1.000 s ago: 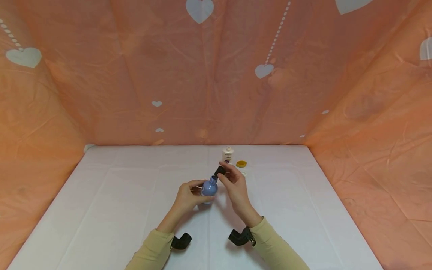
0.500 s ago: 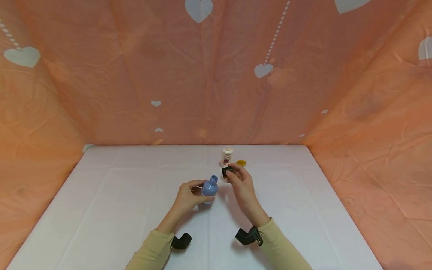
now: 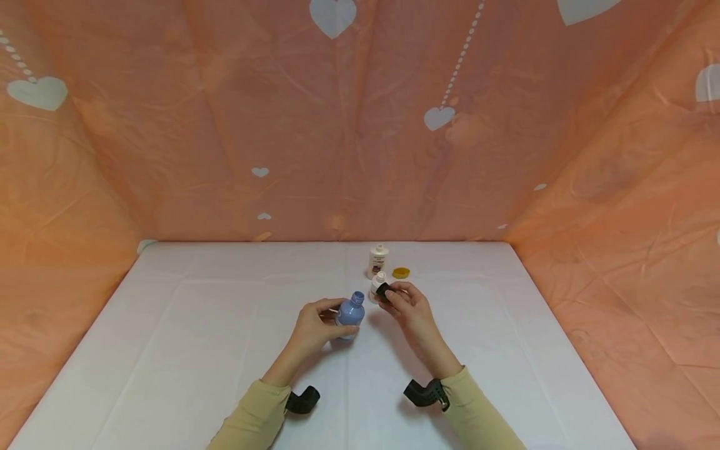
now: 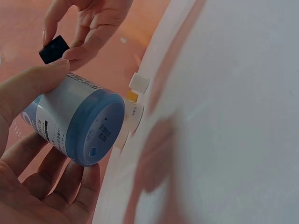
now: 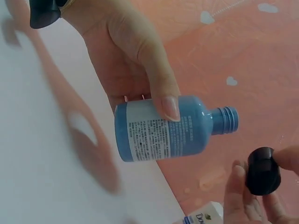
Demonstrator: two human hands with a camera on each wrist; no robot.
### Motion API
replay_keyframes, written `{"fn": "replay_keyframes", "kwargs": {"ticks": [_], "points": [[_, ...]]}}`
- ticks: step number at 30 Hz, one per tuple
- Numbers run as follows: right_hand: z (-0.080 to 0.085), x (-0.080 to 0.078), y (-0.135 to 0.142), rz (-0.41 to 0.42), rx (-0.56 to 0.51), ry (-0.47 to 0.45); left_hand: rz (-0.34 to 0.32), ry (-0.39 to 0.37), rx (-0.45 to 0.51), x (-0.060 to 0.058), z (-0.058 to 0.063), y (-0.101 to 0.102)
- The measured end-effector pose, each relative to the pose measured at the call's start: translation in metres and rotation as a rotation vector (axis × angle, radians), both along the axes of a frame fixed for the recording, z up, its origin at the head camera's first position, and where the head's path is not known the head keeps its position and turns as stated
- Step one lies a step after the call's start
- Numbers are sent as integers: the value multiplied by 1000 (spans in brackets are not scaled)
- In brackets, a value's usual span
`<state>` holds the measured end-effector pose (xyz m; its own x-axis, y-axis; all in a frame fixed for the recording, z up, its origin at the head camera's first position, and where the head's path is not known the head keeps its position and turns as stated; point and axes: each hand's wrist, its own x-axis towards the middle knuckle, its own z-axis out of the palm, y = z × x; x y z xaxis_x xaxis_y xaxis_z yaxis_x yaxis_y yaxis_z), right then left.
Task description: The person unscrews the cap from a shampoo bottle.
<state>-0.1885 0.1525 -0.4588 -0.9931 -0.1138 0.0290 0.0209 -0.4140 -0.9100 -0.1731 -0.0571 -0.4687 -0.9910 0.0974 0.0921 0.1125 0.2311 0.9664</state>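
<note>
My left hand grips a blue bottle by its body, thumb on one side and fingers on the other. The bottle's threaded neck is bare, and printed white labelling shows on its side. Held above the table, the bottle shows its round base in the left wrist view. To its right, my right hand pinches a black cap between thumb and fingertips, apart from the neck. In the head view this cap overlaps a small white bottle behind it.
A taller white bottle with a printed label stands farther back. Beside it lies a yellow cap. The white table ends at an orange curtain with white hearts at the back and sides.
My right hand has lifted the black cap off the blue bottle's neck, drawn it to the right and tilted it. The small white bottle has come into sight. My left hand has barely moved.
</note>
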Motion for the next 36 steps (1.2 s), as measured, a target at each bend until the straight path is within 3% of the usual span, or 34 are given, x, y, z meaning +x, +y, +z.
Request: {"fn": "replay_keyframes", "kwargs": {"ticks": [2, 9, 17, 26, 36], "points": [[1, -1, 3, 22, 66, 3, -8, -2, 13, -6, -10, 0], [0, -4, 16, 70, 328, 21, -56, 27, -2, -8, -11, 3], [-9, -5, 36, 14, 461, 16, -76, 40, 0, -10, -13, 11], [-19, -3, 51, 7, 552, 91, -88, 17, 18, -15, -17, 20], [-18, -2, 62, -8, 697, 88, -125, -13, 52, -18, -17, 31]]}}
